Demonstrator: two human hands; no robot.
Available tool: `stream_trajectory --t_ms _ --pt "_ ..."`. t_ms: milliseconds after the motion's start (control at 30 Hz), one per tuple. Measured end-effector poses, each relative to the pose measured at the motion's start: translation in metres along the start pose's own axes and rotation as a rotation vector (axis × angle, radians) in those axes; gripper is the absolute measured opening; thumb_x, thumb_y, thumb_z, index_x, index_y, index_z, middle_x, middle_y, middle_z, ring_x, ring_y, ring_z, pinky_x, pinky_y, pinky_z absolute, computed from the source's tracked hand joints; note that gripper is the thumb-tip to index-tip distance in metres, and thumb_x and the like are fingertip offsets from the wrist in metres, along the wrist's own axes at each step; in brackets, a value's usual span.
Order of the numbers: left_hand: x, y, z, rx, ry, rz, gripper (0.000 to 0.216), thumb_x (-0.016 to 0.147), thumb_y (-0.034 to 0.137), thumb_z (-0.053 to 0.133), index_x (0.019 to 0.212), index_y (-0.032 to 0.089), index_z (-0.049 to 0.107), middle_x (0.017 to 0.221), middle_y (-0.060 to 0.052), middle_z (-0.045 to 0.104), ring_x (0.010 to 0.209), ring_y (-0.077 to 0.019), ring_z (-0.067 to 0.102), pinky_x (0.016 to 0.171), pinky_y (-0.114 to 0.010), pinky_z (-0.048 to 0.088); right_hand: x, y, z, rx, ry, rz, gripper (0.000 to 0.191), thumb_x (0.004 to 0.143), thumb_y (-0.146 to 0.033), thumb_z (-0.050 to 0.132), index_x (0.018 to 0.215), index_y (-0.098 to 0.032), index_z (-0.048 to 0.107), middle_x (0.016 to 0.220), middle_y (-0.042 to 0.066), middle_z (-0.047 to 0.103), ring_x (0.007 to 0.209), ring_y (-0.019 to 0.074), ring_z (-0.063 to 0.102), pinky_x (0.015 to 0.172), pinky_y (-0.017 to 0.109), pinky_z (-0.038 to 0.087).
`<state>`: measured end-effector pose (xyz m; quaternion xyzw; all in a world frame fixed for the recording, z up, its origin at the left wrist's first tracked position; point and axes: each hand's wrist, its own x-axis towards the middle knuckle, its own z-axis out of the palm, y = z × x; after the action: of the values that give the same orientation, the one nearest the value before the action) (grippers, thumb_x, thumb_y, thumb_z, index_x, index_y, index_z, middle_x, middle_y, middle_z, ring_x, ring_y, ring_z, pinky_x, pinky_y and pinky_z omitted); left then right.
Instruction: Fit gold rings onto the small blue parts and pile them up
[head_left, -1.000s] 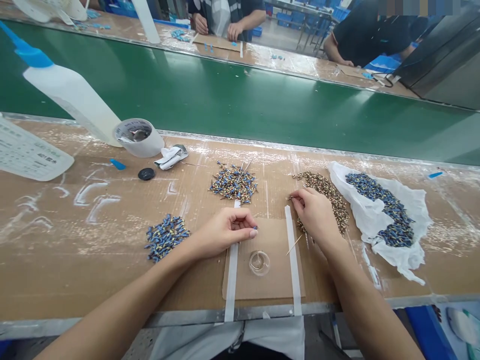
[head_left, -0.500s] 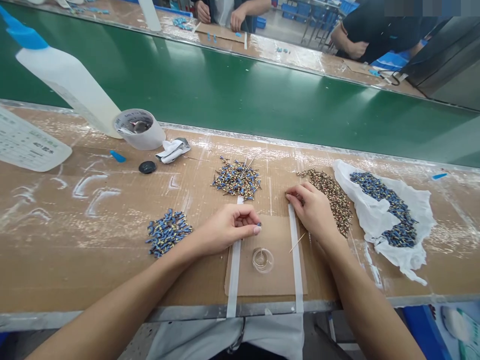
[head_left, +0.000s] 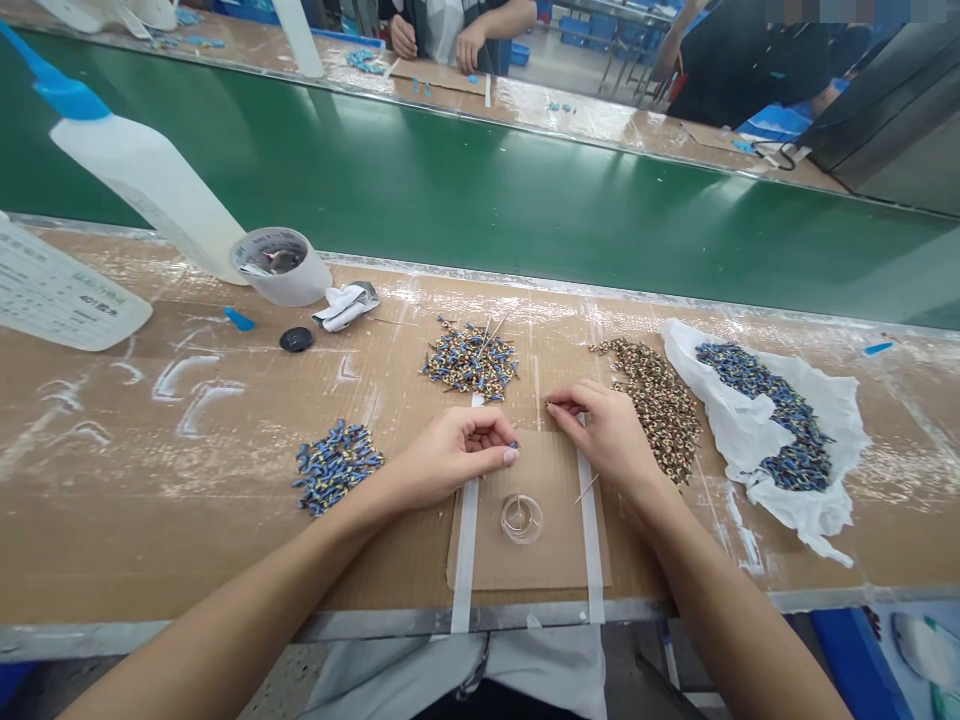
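Nearest, at 12 o'clock, a clear round dish (head_left: 521,518) sits on a cardboard sheet (head_left: 555,560) taped to the tabletop (head_left: 150,520). The left hand (head_left: 457,455) stays curled just above the sheet's top edge, its fingers (head_left: 487,430) pinched closed on a small blue terminal (head_left: 514,445). The right hand (head_left: 604,430) has slid inward from the brass pieces (head_left: 660,410) since the earlier frame and now sits nearer the left; its fingers (head_left: 570,400) are pinched closed on something too fine to tell. Beyond them lie a blue-and-brass heap (head_left: 470,362) at 12 o'clock, the brass pieces at 1, white tissue (head_left: 836,420) bearing blue terminals at 2, and a blue heap (head_left: 335,466) at 10.
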<state>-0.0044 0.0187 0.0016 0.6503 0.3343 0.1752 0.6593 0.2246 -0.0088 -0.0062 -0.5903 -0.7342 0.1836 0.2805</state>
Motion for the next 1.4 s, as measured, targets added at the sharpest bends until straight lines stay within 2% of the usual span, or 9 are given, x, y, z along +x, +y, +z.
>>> stream_trajectory --t_ms 167,333,533,733,867,967,1167,1400 --pt "0.001 0.0 0.0 -0.005 0.008 0.004 0.018 0.086 0.033 0.063 0.089 0.015 0.062 0.077 0.001 0.056 0.073 -0.0117 0.05 0.068 -0.023 0.037 -0.001 -0.005 0.002 -0.153 -0.078 -0.095 0.018 0.093 -0.016 0.053 0.094 -0.018 0.07 0.097 0.008 0.068 0.09 0.0216 0.064 0.08 0.033 0.049" --pt "0.001 0.001 -0.002 -0.028 -0.001 -0.01 0.019 0.085 0.033 0.064 0.089 0.015 0.062 0.073 0.002 0.054 0.068 -0.0108 0.048 0.064 -0.023 0.036 -0.002 -0.007 -0.001 -0.109 -0.137 -0.136 0.026 0.095 -0.012 0.045 0.091 -0.021 0.069 0.097 0.007 0.067 0.091 0.0208 0.062 0.081 0.032 0.047" --pt "-0.001 0.001 -0.004 -0.049 0.004 -0.013 0.019 0.084 0.033 0.064 0.088 0.015 0.062 0.072 0.002 0.055 0.067 -0.0111 0.049 0.063 -0.023 0.037 -0.001 -0.006 -0.006 -0.059 -0.062 -0.046 0.013 0.092 -0.014 0.051 0.099 -0.019 0.061 0.093 0.006 0.067 0.087 0.0213 0.06 0.079 0.033 0.046" --pt "-0.003 0.001 -0.006 -0.1 0.019 -0.018 0.018 0.083 0.032 0.065 0.087 0.015 0.062 0.071 0.001 0.056 0.066 -0.011 0.05 0.062 -0.023 0.038 -0.004 0.002 0.003 -0.197 -0.049 -0.056 0.012 0.093 -0.027 0.056 0.093 -0.02 0.065 0.09 0.008 0.066 0.087 0.0245 0.059 0.079 0.036 0.045" --pt "-0.003 0.002 -0.006 -0.105 0.025 -0.033 0.017 0.082 0.03 0.066 0.085 0.014 0.062 0.07 0.001 0.056 0.065 -0.0106 0.05 0.061 -0.023 0.039 -0.004 -0.002 0.006 -0.227 -0.069 -0.065 0.013 0.092 -0.024 0.056 0.084 -0.019 0.065 0.089 0.008 0.067 0.086 0.0244 0.06 0.078 0.037 0.046" --pt "-0.004 0.003 -0.006 -0.085 0.042 -0.039 0.016 0.082 0.03 0.065 0.086 0.014 0.065 0.071 0.0 0.059 0.066 -0.0117 0.052 0.063 -0.024 0.04 -0.003 -0.009 0.004 -0.113 -0.065 -0.026 0.012 0.091 -0.024 0.059 0.083 -0.02 0.067 0.088 0.006 0.069 0.084 0.0224 0.062 0.076 0.035 0.047" --pt "-0.004 0.001 -0.004 -0.05 0.102 -0.032 0.02 0.081 0.031 0.065 0.091 0.014 0.068 0.077 -0.002 0.063 0.072 -0.0145 0.055 0.065 -0.026 0.042 -0.005 -0.019 0.004 0.304 -0.065 0.14 0.01 0.084 -0.028 0.067 0.082 -0.019 0.069 0.081 0.005 0.074 0.074 0.0193 0.068 0.069 0.032 0.053" --pt "-0.002 -0.003 -0.002 -0.041 0.146 0.002 0.019 0.082 0.029 0.065 0.093 0.014 0.07 0.076 -0.002 0.064 0.07 -0.013 0.056 0.062 -0.024 0.042 -0.006 -0.02 0.002 0.75 -0.154 0.357 0.02 0.081 -0.037 0.072 0.09 -0.019 0.071 0.083 0.006 0.075 0.078 0.0182 0.071 0.075 0.033 0.058"
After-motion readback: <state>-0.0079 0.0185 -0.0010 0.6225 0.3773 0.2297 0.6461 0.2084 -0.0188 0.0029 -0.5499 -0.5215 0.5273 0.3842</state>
